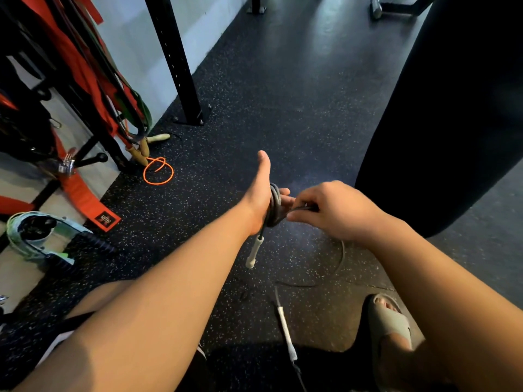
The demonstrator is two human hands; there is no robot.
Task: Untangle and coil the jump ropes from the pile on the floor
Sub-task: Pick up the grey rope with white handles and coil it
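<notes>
Now, in the head view, the grey jump rope [274,206] is seen wound in several turns round the left hand [261,199], whose thumb is held up and whose fingers are kept fairly straight through the coil. A strand is pinched by the right hand [335,212] just beside it. One white handle [254,251] is dangling below the coil, the other handle [286,333] is lying on the floor [283,108] near the sandal [390,326], and slack is trailed between. Trouble can be expected there: the slack could be trapped under the foot, and with a hard pull the turns could be dragged off those straight fingers. The dangling handle could also be swung through the loops and a fresh tangle made. An orange jump rope [158,171] is seen uncoiled by the rack post [175,60], well apart. As for containers, no bin or basket can be made out; a pale green object [36,236] at the left cannot be identified, nor anything in it.
</notes>
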